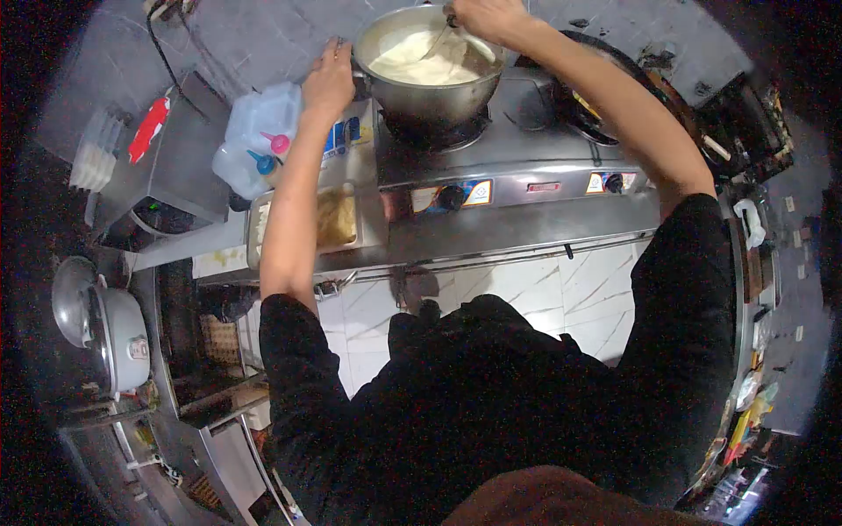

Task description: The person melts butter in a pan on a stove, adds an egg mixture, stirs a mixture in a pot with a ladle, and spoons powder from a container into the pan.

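Note:
A large metal pot [443, 103] sits on the left burner of the stove, with a pale, creamy mixture [421, 60] inside. My left hand [329, 81] is at the pot's left side, closed at its side handle; the fingers' undersides are hidden. Over the far right rim, my right hand [491, 19] is closed around the handle of a metal stirring utensil [445, 33]. The utensil's lower end is sunk in the mixture, so its exact kind does not show. Beneath my left forearm lies a rectangular metal tray [358, 215] with yellowish food in it.
Left of the pot stand clear plastic containers [254, 123] and squeeze bottles with pink [278, 142] and blue tips. A dark wok [605, 88] occupies the right burner. Stove knobs [452, 196] line the front. A white rice cooker [124, 337] with its lid raised is at far left.

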{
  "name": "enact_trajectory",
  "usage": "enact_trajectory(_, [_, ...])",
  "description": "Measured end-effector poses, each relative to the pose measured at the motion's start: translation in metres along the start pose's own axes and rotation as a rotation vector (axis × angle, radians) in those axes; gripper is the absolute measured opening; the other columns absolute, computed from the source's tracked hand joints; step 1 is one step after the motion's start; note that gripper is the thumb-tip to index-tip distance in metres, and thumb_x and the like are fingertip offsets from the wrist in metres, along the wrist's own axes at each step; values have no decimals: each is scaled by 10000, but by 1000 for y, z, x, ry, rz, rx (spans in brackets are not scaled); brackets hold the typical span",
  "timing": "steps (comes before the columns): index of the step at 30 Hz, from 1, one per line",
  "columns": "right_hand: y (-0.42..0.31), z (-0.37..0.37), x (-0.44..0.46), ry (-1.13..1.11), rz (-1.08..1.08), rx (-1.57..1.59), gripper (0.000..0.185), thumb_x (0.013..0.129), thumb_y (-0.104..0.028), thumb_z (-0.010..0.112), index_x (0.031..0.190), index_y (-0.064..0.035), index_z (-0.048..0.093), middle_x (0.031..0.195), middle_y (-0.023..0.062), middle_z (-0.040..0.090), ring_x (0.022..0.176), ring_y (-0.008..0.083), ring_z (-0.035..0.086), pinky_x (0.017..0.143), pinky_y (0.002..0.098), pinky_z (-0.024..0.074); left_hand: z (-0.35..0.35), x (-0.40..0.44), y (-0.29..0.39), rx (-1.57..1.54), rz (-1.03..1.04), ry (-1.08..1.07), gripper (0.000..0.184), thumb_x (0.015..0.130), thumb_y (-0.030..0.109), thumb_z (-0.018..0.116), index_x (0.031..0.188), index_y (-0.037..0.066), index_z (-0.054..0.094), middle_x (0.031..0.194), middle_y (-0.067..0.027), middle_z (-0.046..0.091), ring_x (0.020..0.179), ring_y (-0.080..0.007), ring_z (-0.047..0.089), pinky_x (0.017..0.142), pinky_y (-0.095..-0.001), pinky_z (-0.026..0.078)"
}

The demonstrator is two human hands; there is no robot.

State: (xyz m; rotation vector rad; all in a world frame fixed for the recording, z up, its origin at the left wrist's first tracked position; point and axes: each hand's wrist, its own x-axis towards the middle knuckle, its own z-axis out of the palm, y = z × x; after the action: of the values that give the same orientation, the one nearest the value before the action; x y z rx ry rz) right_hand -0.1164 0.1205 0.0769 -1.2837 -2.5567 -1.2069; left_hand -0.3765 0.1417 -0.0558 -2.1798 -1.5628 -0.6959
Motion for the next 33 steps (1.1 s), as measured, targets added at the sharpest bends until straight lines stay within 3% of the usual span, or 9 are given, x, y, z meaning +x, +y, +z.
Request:
enact_trajectory(11, [20, -33, -52, 77, -122, -66, 131, 667, -309, 604, 659, -190, 661, 758, -9, 591, 906, 156, 517, 765, 515, 334, -22, -19, 6, -228, -117, 41, 512, 757, 35, 489, 1259, 60, 394, 1276, -209, 422, 1043, -408, 507, 790, -468, 471])
enact_trajectory(14, [24, -46, -59, 51, -134, -26, 120, 667, -312, 612, 667, -204, 664, 749, -10, 589, 897, 157, 518, 762, 511, 336, -45, -70, 23, -280, -325, 83, 498, 752, 18, 489, 1239, 14, 389, 1121, -256, 521, 980, -415, 530, 746, -488, 455])
enact_trajectory(16, [24, -49, -59, 45, -122, 3, 111, 669, -309, 615, 675, -210, 666, 752, -8, 588, 891, 157, 518, 767, 508, 337, -64, -111, 35, -237, -471, -118, 426, 761, 34, 489, 1180, -15, 433, 932, -269, 586, 870, -426, 568, 704, -497, 451])
enact_trajectory(17, [21, -52, -58, 40, -104, 20, 107, 669, -305, 616, 680, -212, 667, 756, -7, 587, 887, 156, 518, 769, 507, 338, -66, -135, 40, -288, -428, -131, 353, 770, 43, 475, 1119, -6, 486, 823, -273, 595, 776, -434, 580, 669, -507, 446])
enact_trajectory(19, [16, -49, -53, 94, -96, 38, 98, 670, -293, 615, 684, -211, 668, 762, -2, 585, 878, 158, 517, 770, 499, 338, -68, -180, 59, -409, -349, -219, 252, 808, 52, 437, 1041, 34, 530, 860, -231, 610, 737, -414, 589, 625, -499, 447])
enact_trajectory(23, [4, -30, -35, 208, -91, 46, 88, 676, -255, 603, 689, -197, 667, 768, 14, 580, 875, 169, 513, 769, 480, 332, 0, -272, 92, -202, -66, -145, 390, 827, 111, 488, 1212, 80, 436, 934, -152, 597, 688, -280, 604, 500, -347, 458])
enact_trajectory(25, [-2, -23, -23, 211, -72, 47, 95, 685, -242, 592, 693, -184, 667, 768, 21, 578, 884, 177, 510, 770, 475, 327, 21, -299, 124, 32, -40, 87, 442, 802, 86, 497, 1236, 63, 421, 1089, -120, 525, 761, -266, 563, 571, -331, 442])
enact_trajectory(31, [-9, 5, 7, 200, 18, -61, 163, 742, -235, 540, 706, -148, 673, 818, 23, 606, 922, 180, 505, 810, 486, 314, 66, -321, 188, -73, 57, -170, 642, 774, 293, 584, 1310, 25, 352, 1335, -176, 342, 1185, -377, 334, 960, -463, 288])
enact_trajectory(33, [-8, 8, 11, 37, 65, -32, 187, 776, -241, 524, 769, -139, 680, 890, 36, 613, 982, 185, 497, 888, 540, 283, 70, -315, 202, -195, 90, -252, 712, 768, 362, 594, 1327, 7, 330, 1383, -194, 296, 1267, -409, 264, 1034, -495, 233])
